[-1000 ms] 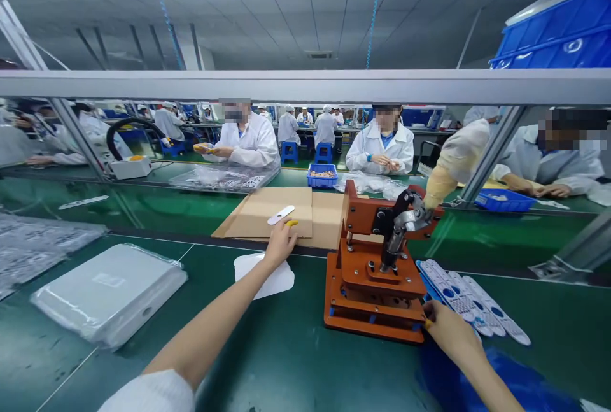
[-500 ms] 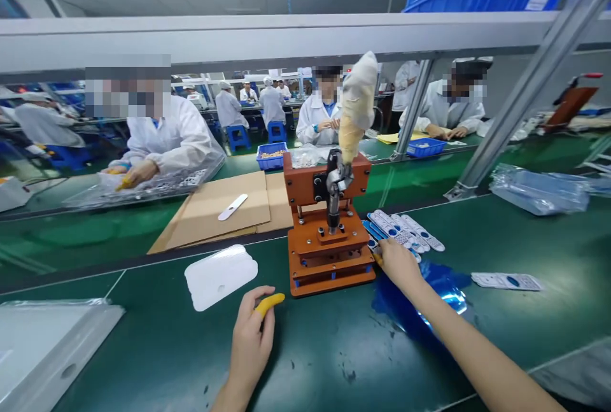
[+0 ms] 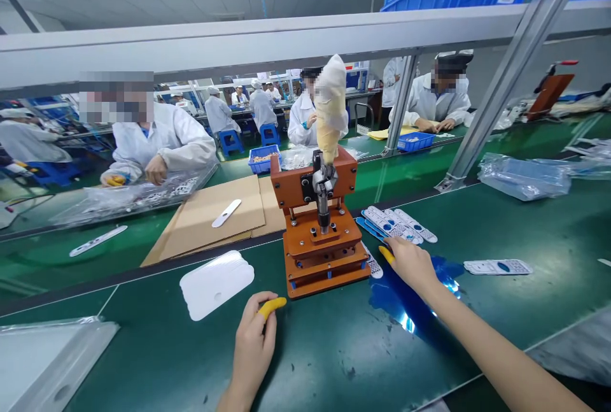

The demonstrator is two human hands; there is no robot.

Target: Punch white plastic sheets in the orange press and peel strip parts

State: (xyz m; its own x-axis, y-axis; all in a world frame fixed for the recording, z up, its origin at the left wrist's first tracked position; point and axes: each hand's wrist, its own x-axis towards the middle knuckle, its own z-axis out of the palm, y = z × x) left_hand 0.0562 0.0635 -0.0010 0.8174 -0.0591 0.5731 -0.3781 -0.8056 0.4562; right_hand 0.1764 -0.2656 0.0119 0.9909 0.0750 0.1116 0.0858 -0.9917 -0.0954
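An orange-brown toggle press point(image 3: 327, 253), its lever wrapped in pale cloth, stands in front of me. My left hand point(image 3: 254, 339) rests at its front left corner, holding nothing. A yellow finger cot covers one finger, and the thumb stays apart. Right of the press is my right hand point(image 3: 410, 263), its yellow-tipped thumb spread from fingers that are partly hidden. One printed white panel strip point(image 3: 375, 267) sticks out from the press's right side, just left of that hand. Beyond its fingers lies a pile of similar printed strips point(image 3: 398, 224), some with blue backs.
White blank strips point(image 3: 217, 284) lie stacked at left. Blue film point(image 3: 410, 310) is under my right forearm, with another printed strip point(image 3: 498, 267) farther right. Cardboard point(image 3: 243, 214) and a metal post point(image 3: 496, 81) stand beyond. A co-worker point(image 3: 157, 138) sits across the belt.
My right hand has drawn slightly away from the press, and a printed strip now shows at the press's side. My left hand keeps its pose. A strip has appeared on the belt at far left.
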